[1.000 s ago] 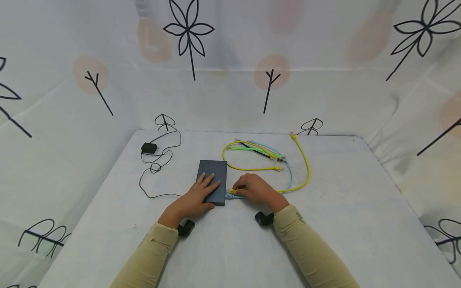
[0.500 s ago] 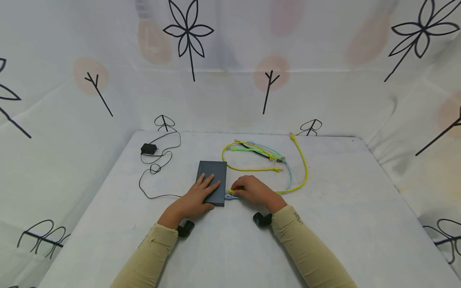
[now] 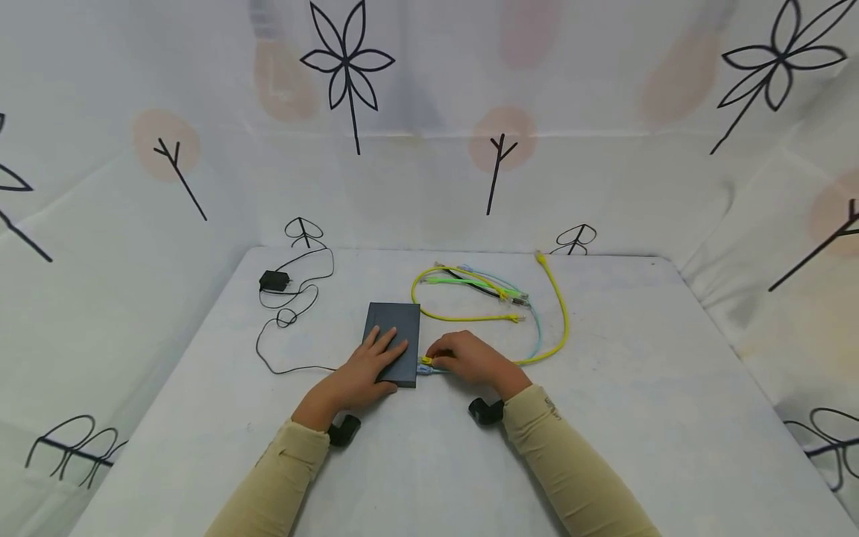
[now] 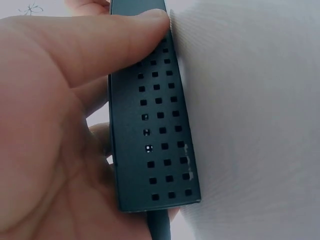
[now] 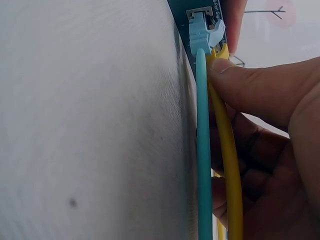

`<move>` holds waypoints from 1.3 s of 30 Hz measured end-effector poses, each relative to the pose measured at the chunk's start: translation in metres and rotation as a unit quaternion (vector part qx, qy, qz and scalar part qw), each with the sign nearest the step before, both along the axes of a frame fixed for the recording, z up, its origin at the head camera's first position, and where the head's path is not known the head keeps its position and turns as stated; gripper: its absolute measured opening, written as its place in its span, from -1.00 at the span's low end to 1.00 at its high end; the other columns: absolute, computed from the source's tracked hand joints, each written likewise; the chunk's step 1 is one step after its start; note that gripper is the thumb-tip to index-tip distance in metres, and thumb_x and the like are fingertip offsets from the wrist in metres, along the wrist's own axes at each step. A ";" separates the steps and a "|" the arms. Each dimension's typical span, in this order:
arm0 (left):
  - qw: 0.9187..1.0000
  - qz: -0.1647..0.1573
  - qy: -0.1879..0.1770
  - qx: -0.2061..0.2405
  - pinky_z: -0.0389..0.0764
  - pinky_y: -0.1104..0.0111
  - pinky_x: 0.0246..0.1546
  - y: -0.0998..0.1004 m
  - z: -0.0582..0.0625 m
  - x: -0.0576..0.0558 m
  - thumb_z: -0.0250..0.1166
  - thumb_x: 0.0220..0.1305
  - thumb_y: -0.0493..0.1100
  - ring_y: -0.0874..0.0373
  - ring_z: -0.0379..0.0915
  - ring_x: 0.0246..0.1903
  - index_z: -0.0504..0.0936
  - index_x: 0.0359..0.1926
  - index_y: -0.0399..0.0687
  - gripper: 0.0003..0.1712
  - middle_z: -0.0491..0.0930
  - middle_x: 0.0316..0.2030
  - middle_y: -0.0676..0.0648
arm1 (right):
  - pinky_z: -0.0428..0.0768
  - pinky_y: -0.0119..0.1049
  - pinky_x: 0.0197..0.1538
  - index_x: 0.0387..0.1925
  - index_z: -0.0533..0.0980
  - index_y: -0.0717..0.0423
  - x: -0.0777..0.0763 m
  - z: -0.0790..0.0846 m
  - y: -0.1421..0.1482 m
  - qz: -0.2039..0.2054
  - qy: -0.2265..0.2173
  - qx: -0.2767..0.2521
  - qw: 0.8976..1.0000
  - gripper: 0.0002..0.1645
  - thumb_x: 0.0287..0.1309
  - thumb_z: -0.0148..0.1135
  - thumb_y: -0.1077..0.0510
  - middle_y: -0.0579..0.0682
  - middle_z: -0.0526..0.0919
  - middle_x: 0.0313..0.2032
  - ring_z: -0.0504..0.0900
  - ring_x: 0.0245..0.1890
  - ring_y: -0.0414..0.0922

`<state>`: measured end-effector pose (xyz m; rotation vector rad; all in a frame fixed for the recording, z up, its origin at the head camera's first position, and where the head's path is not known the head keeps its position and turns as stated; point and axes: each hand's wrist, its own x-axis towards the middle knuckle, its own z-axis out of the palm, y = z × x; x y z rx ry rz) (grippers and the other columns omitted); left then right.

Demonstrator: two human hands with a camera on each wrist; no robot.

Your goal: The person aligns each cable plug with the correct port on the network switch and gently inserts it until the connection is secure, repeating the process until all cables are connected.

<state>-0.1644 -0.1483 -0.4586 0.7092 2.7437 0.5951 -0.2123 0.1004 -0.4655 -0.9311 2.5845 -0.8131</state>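
A dark grey network switch [image 3: 396, 315] lies on the table. My left hand [image 3: 359, 379] rests on it with fingers spread over the top; in the left wrist view its thumb lies along the vented side [image 4: 160, 115]. With thumb and fingers, my right hand [image 3: 475, 363] pinches the plug end of a yellow network cable [image 5: 230, 160] at the switch's port side. A light blue network cable [image 5: 202, 135] has its plug seated in the port beside it. Fingers and the blue plug partly hide the yellow plug's tip.
Behind the right hand lie loose network cables: a shorter yellow one [image 3: 463, 320], a green one [image 3: 446, 281] and a black one [image 3: 473, 283]. At the back left sits a black power adapter [image 3: 274, 281], its thin cord [image 3: 262, 347] running to the switch.
Both hands keep their places on the switch and the yellow plug. The whole head view has shifted slightly left and down; the yellow plug sits about the same at the port.
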 end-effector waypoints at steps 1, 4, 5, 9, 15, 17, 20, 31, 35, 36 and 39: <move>1.000 0.000 0.000 0.000 0.02 -0.15 0.42 0.000 0.000 0.000 0.25 0.32 0.04 -0.20 -0.47 0.52 0.07 0.52 0.14 -0.16 -0.18 0.55 -0.08 | 0.52 -0.15 0.16 0.01 0.64 0.02 0.000 0.000 -0.001 0.000 0.001 0.001 1.000 -0.73 0.34 0.15 0.13 -0.06 0.67 0.01 0.60 0.08 -0.11; 1.000 -0.001 0.000 -0.004 0.02 -0.16 0.41 0.000 0.001 0.000 0.25 0.33 0.03 -0.20 -0.47 0.52 0.07 0.52 0.14 -0.16 -0.19 0.55 -0.08 | 0.52 -0.15 0.16 0.01 0.64 0.03 -0.001 -0.001 -0.002 -0.002 0.000 0.003 1.000 -0.73 0.34 0.15 0.14 -0.06 0.68 0.00 0.60 0.08 -0.11; 1.000 -0.002 0.001 -0.005 0.03 -0.16 0.41 0.000 0.001 0.000 0.25 0.33 0.03 -0.21 -0.47 0.52 0.07 0.52 0.14 -0.16 -0.18 0.55 -0.09 | 0.52 -0.15 0.17 0.01 0.64 0.03 -0.001 -0.001 -0.002 -0.001 0.000 0.003 1.000 -0.73 0.34 0.15 0.14 -0.06 0.67 0.00 0.60 0.08 -0.10; 1.000 -0.005 0.002 -0.017 0.02 -0.15 0.42 0.000 -0.001 0.000 0.24 0.33 0.04 -0.21 -0.47 0.52 0.05 0.52 0.17 -0.16 -0.20 0.55 -0.08 | 0.52 -0.13 0.16 0.00 0.63 0.05 0.000 -0.001 -0.003 0.000 0.000 0.002 1.000 -0.73 0.34 0.15 0.15 -0.04 0.67 0.00 0.59 0.09 -0.09; 1.000 -0.007 0.009 -0.021 -0.01 -0.14 0.43 0.000 -0.004 0.000 0.23 0.34 0.05 -0.19 -0.48 0.52 0.03 0.52 0.20 -0.16 -0.20 0.55 -0.07 | 0.52 -0.13 0.15 0.00 0.63 0.06 0.001 -0.002 -0.003 -0.002 0.004 -0.002 1.000 -0.73 0.34 0.15 0.15 -0.04 0.67 0.00 0.60 0.08 -0.09; 1.000 -0.007 0.011 -0.022 -0.01 -0.13 0.43 0.000 -0.005 0.000 0.23 0.34 0.05 -0.19 -0.48 0.52 0.03 0.52 0.20 -0.16 -0.20 0.55 -0.07 | 0.52 -0.13 0.16 0.01 0.62 0.05 0.001 -0.003 -0.004 0.000 0.006 -0.002 1.000 -0.72 0.35 0.14 0.15 -0.04 0.67 0.01 0.59 0.08 -0.09; 1.000 -0.008 0.015 -0.026 -0.01 -0.13 0.43 0.000 -0.006 0.000 0.22 0.34 0.05 -0.18 -0.48 0.52 0.03 0.52 0.20 -0.16 -0.21 0.55 -0.07 | 0.52 -0.14 0.15 0.03 0.61 0.05 0.001 -0.004 -0.004 0.002 0.009 0.000 1.000 -0.72 0.36 0.12 0.15 -0.04 0.66 0.02 0.59 0.09 -0.09; 1.000 -0.006 0.017 -0.026 -0.01 -0.13 0.43 0.001 -0.005 0.000 0.22 0.34 0.05 -0.19 -0.47 0.52 0.04 0.52 0.19 -0.17 -0.19 0.55 -0.07 | 0.54 -0.16 0.11 0.03 0.62 0.05 0.000 -0.004 -0.004 0.001 0.007 -0.002 1.000 -0.72 0.35 0.13 0.14 -0.06 0.67 -0.01 0.60 0.04 -0.11; 1.000 -0.002 0.015 -0.025 0.00 -0.13 0.43 0.002 -0.005 0.000 0.22 0.34 0.06 -0.17 -0.47 0.53 0.04 0.52 0.21 -0.16 -0.19 0.55 -0.05 | 0.54 -0.17 0.11 0.02 0.62 0.03 0.001 -0.004 -0.003 0.000 0.010 0.001 1.000 -0.72 0.35 0.14 0.14 -0.07 0.68 -0.01 0.61 0.04 -0.12; 1.000 0.000 0.014 -0.022 0.00 -0.14 0.43 0.002 -0.005 0.001 0.23 0.34 0.06 -0.17 -0.47 0.53 0.04 0.52 0.21 -0.17 -0.19 0.55 -0.05 | 0.54 -0.17 0.11 0.02 0.62 0.03 0.001 -0.003 -0.003 0.000 0.009 0.001 1.000 -0.72 0.35 0.14 0.14 -0.07 0.68 -0.01 0.61 0.05 -0.12; 1.000 0.005 0.010 -0.017 0.01 -0.14 0.43 0.001 -0.006 0.001 0.24 0.33 0.06 -0.16 -0.47 0.53 0.05 0.52 0.22 -0.16 -0.19 0.55 -0.03 | 0.54 -0.18 0.12 0.01 0.63 0.01 0.001 -0.003 -0.002 -0.003 0.007 0.000 1.000 -0.72 0.35 0.14 0.13 -0.09 0.68 -0.01 0.61 0.05 -0.14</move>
